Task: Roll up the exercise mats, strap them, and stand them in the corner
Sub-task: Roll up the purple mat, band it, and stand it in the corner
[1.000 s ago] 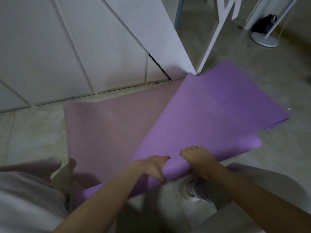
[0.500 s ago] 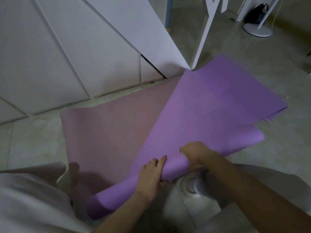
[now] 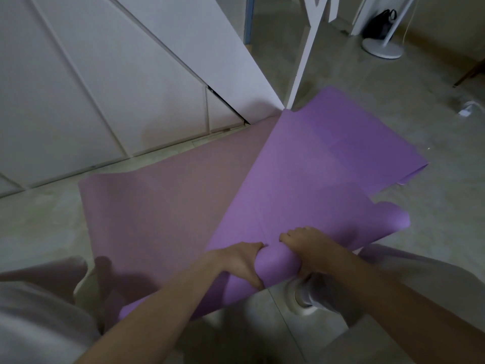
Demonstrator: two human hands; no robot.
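A purple exercise mat [image 3: 328,174] lies slantwise on the floor, its near end curled into a loose roll [image 3: 279,269]. My left hand [image 3: 238,261] grips that roll, fingers curled over the top and thumb on its near side. Just to the right, my right hand [image 3: 309,245] grips the same roll from above. Under the purple mat a dusty pink mat [image 3: 162,206] lies flat, stretching left toward the wall. The purple mat's far end [image 3: 409,164] is folded over on itself.
White panelled cupboard doors [image 3: 105,88] run along the left, one door [image 3: 210,48] standing ajar. A white post [image 3: 304,61] meets the mat's far corner. A white round stand base [image 3: 381,49] and a dark bag [image 3: 379,24] sit at the back right. My shoe [image 3: 307,295] rests under the roll.
My left hand went from lying flat on the roll to gripping it again. The roll has turned a little farther along the purple mat.
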